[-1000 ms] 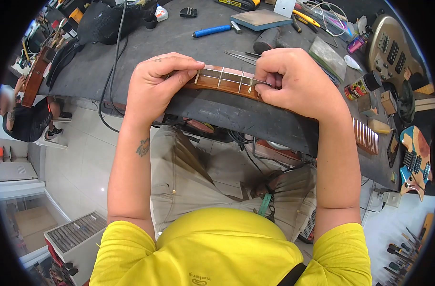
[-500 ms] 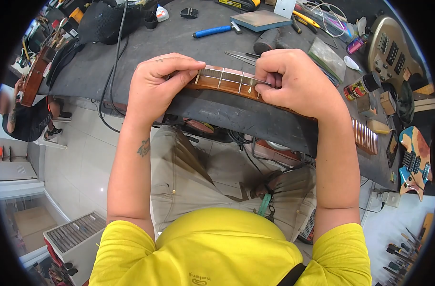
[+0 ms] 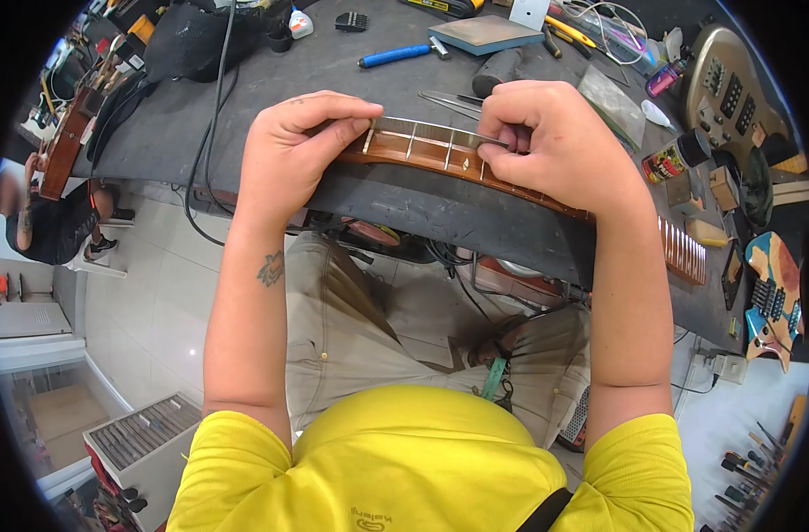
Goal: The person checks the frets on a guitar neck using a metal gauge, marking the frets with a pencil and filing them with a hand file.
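A brown wooden fretted neck (image 3: pixel 431 157) with metal frets lies along the front edge of the dark bench. Across its far side runs a thin metal strip (image 3: pixel 431 130), pinched at both ends. My left hand (image 3: pixel 302 151) is closed on the strip's left end, thumb and index finger together near the end of the neck. The right end is held in the curled fingers of my right hand (image 3: pixel 551 142), which also covers part of the neck. Farther right, more of the fretted neck (image 3: pixel 683 253) shows beyond my right forearm.
On the bench (image 3: pixel 316 84) are a blue-handled hammer (image 3: pixel 395 56), a flat block (image 3: pixel 486 35), a labelled jar (image 3: pixel 675 158) and tweezers-like tools (image 3: pixel 450 105). Guitar bodies (image 3: pixel 728 97) stand at the right. A cable (image 3: pixel 216 106) crosses the left side. Another person (image 3: pixel 54 217) sits far left.
The metal strip has moved slightly toward the far edge of the neck, showing more of the wood. My right hand has shifted a little up with it; my left hand stays nearly in place.
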{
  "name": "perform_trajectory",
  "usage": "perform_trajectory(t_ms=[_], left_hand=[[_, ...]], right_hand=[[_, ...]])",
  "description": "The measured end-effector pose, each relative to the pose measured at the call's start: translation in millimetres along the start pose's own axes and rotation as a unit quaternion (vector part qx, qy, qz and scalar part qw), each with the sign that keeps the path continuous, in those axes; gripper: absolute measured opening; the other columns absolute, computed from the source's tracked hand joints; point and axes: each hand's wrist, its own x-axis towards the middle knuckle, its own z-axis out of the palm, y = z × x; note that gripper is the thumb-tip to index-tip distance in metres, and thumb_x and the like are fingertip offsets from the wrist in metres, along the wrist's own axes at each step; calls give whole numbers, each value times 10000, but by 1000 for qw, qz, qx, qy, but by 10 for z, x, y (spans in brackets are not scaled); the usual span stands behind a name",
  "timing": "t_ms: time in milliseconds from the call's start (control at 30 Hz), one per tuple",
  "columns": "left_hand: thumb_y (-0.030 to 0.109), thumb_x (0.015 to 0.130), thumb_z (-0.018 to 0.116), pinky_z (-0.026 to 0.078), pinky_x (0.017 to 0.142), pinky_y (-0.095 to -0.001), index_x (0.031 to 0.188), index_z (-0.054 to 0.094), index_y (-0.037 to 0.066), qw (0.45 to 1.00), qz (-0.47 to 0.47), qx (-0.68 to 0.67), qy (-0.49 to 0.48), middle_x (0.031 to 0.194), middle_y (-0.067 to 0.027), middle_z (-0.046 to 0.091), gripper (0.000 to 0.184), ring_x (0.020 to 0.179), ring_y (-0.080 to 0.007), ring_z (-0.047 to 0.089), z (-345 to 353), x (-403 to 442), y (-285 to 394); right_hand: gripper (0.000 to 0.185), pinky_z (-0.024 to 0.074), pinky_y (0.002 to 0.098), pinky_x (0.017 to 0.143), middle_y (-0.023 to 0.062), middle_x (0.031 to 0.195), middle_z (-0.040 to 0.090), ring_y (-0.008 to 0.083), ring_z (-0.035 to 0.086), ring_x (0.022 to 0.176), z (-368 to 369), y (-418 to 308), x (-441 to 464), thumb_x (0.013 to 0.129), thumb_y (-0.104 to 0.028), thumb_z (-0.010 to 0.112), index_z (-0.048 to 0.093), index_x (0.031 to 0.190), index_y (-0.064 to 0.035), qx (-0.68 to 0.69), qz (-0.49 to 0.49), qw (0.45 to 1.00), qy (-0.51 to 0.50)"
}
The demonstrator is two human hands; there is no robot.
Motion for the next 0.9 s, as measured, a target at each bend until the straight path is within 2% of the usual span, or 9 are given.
perform_trajectory(t_ms=[67,133,333,867,900], left_hand=[[-22,1002,755,568,824,-256,1108,854,-1,1000,-1,-1,-3,1005,-37,810,147,928,-106,722,-29,-2,-14],[-45,986,771,564,878,-265,1132,853,-12,1000,4,14,-18,1076,-80,822,171,991,-140,740,-60,1,-32],[-42,984,774,565,890,-273,1133,855,-10,999,-5,28,-17,1080,-87,824,172,997,-151,747,-44,-6,4],[-50,982,769,563,878,-265,1137,853,-10,999,1,36,-19,1074,-79,819,181,984,-142,739,-31,2,5],[-28,993,765,558,843,-260,1130,853,-6,1000,8,25,-11,1029,-58,815,165,949,-122,729,-17,4,4]], right_hand=[[138,513,386,645,134,702,617,273,586,644,7,-4,-3,792,-82,768,680,828,19,8,9,1000,-5],[143,513,391,646,135,701,612,276,580,642,12,-2,0,793,-87,768,679,832,18,4,13,1000,-8],[156,505,392,641,138,695,606,278,564,634,18,4,0,792,-92,767,671,838,21,-3,27,999,-19],[149,505,385,639,130,685,597,265,561,630,8,16,5,790,-87,769,684,840,25,2,34,999,-25],[150,507,385,638,130,693,602,264,570,634,9,36,6,795,-89,771,687,845,25,6,19,1000,-11]])
